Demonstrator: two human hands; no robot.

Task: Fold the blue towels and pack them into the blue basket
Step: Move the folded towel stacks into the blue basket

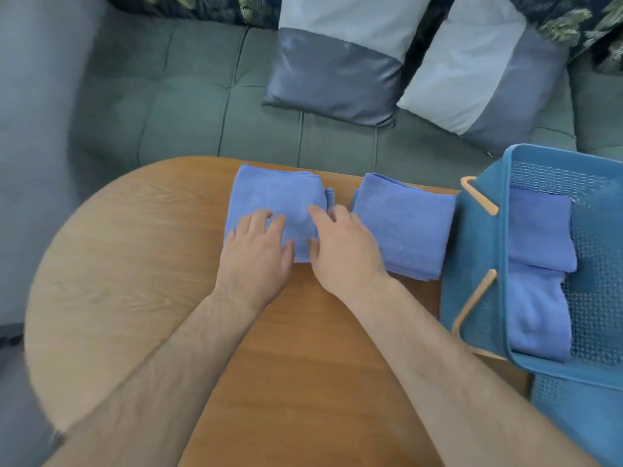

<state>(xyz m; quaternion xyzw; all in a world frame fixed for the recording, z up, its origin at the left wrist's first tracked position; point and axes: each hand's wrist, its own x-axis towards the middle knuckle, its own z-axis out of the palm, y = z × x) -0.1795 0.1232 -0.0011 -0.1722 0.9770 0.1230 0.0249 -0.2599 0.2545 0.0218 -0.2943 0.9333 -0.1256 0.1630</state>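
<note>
Blue towel [273,197] — beneath left hand [256,254], right hand [344,254]

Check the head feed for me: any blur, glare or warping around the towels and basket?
Head view: soft even light, no glare; the left hand and right hand on the left towel look slightly smeared; the frame's far left is heavily blurred; the wide angle bends the table edge and basket.

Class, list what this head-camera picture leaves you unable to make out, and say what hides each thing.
- Head view: right side of the blue basket, cut off by the frame edge.
- Head view: near edge of the left towel, mostly covered by the left hand and right hand.
- Head view: left rim of the table, blurred.
</note>
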